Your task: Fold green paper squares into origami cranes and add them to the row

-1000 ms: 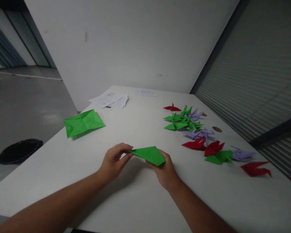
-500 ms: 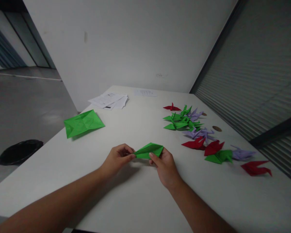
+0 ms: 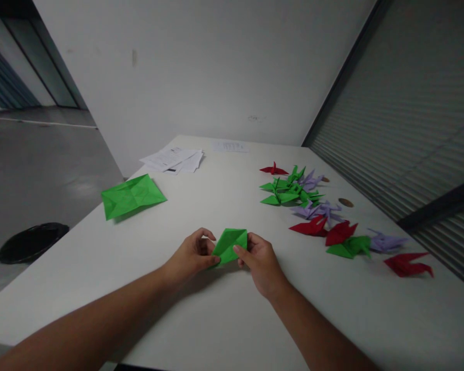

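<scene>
A folded piece of green origami paper (image 3: 230,244) is held between both hands, just above the white table (image 3: 212,314). My left hand (image 3: 193,253) pinches its lower left corner between thumb and fingers. On the other side, my right hand (image 3: 258,257) grips the right edge, thumb on the front face and fingers behind, partly hidden. To the left lies a creased green paper sheet (image 3: 133,197). Folded paper cranes lie to the right, among them a red crane (image 3: 308,226), a green crane (image 3: 350,247) and a purple crane (image 3: 386,241).
Printed papers (image 3: 174,158) lie at the back left of the table, with another sheet (image 3: 230,146) by the wall. A black-lined bin (image 3: 33,242) stands on the floor at left. Window blinds (image 3: 421,103) run along the right side.
The folded green paper has been turned, its long left point now lower and inside the left hand's grip. Both hands still hold it, slightly closer together.
</scene>
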A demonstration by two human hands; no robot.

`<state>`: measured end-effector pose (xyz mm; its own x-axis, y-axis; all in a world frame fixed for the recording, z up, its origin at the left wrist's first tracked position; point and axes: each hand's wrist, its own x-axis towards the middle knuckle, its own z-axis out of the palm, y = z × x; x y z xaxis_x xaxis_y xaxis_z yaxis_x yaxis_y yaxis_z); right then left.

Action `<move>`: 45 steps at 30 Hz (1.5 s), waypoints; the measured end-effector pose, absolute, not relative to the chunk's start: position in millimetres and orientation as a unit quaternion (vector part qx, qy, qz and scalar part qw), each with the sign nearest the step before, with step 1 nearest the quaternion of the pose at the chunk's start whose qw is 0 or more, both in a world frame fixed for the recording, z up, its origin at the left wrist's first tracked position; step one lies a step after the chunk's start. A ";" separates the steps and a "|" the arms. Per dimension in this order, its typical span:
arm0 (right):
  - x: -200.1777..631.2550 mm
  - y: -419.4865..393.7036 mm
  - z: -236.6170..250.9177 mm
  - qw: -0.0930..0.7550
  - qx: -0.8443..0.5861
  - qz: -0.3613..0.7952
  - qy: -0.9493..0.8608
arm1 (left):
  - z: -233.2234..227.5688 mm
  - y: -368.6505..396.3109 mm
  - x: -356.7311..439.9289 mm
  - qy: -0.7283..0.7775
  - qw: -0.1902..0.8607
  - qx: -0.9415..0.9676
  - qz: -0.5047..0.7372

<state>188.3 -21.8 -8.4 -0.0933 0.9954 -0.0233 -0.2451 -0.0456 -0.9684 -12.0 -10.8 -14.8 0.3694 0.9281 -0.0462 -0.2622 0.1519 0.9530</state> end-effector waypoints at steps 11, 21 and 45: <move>185.0 -23.6 -20.5 0.461 -0.395 0.653 -0.453 | -13.8 -14.3 -12.5 0.380 0.643 0.483 0.457; 187.6 -26.3 -10.6 0.462 -0.358 0.688 -0.431 | -11.1 -15.3 -11.3 0.383 0.643 0.465 0.472; 187.2 -28.4 -7.9 0.431 -0.340 0.690 -0.471 | -8.5 -18.6 -10.6 0.407 0.615 0.473 0.482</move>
